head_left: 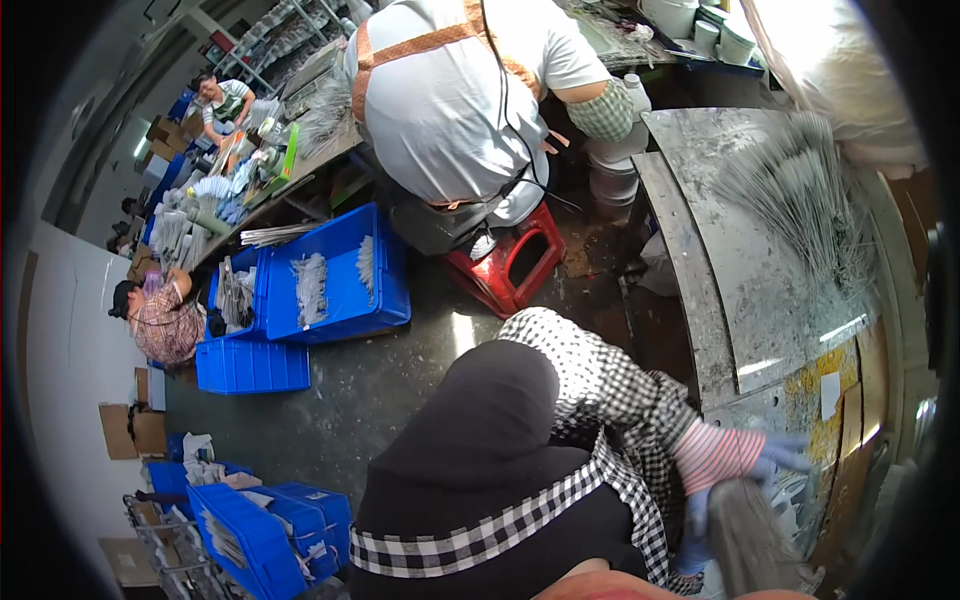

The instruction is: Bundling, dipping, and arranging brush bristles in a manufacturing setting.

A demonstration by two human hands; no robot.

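Grey bundle (752, 535), blurred by motion, stands tilted at the near end of a scuffed grey desk (688, 240) in a busy workshop; whether it rests on the desktop cannot be told. The wearer's left hand (722, 455), in a pink-and-white striped glove with blue tips, reaches across the bundle's upper end, fingers (785, 452) stretched out and apart, gripping nothing that shows. A second patch of blue glove, apparently the right hand (694, 540), sits just beside the bundle, under the left wrist; whether its fingers are clamped on anything cannot be told.

Toward the desk's far right corner, a fan of thin grey rods (790, 190) lies loose and splayed on a metal sheet (745, 290). Near the desk's right edge, a white slip (830, 395) lies on a yellow-flecked patch.

The work looks to be under way: one bundle is at the hands, while the spread rods appear still to be handled. Across the floor, gathered grey bunches (310, 287) stand in a blue crate (362, 325), seemingly a stage already done, though nothing shows who filled it. How many remain cannot be judged. Beyond, a co-worker (455, 120) in a white shirt sits, back turned, on a red stool (520, 260).
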